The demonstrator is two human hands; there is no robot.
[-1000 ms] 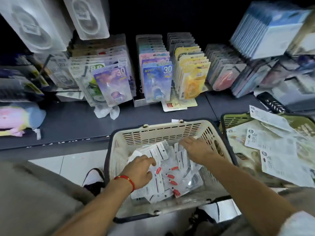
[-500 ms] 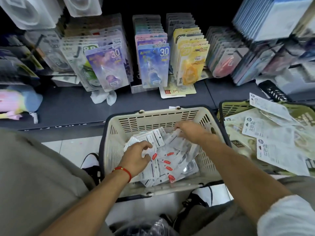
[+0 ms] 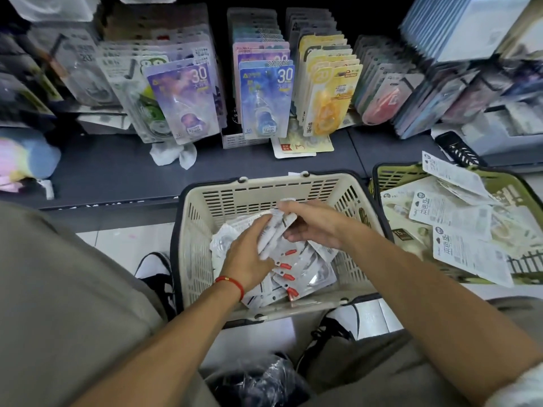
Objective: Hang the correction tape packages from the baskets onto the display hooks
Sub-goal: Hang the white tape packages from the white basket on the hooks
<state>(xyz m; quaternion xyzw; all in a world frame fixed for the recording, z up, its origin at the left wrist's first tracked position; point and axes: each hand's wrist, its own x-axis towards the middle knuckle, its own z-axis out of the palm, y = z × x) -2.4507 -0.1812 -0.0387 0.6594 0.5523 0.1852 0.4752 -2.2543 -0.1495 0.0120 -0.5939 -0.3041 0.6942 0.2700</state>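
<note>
A cream plastic basket (image 3: 296, 188) sits in front of me and holds several clear correction tape packages (image 3: 296, 270) with red parts. Over its middle, my left hand (image 3: 249, 254) and my right hand (image 3: 311, 223) both grip one bunch of these packages (image 3: 274, 227), lifted a little above the pile. The left fingers curl over the bunch from the left, the right thumb and fingers pinch its top from the right. Rows of hanging correction tape cards fill the display behind: purple (image 3: 185, 104), blue (image 3: 266, 98), yellow (image 3: 329, 95).
A green basket (image 3: 393, 174) full of white-backed packages stands at the right. The dark shelf (image 3: 117, 174) carries a crumpled white wrapper (image 3: 173, 154) and a loose card (image 3: 296, 145). My knees flank the cream basket, with a dark plastic bag (image 3: 258, 383) on the floor below.
Both hands have come together at the basket's middle and gathered a bunch of packages, raising it off the pile. The view has shifted closer to the shelf.
</note>
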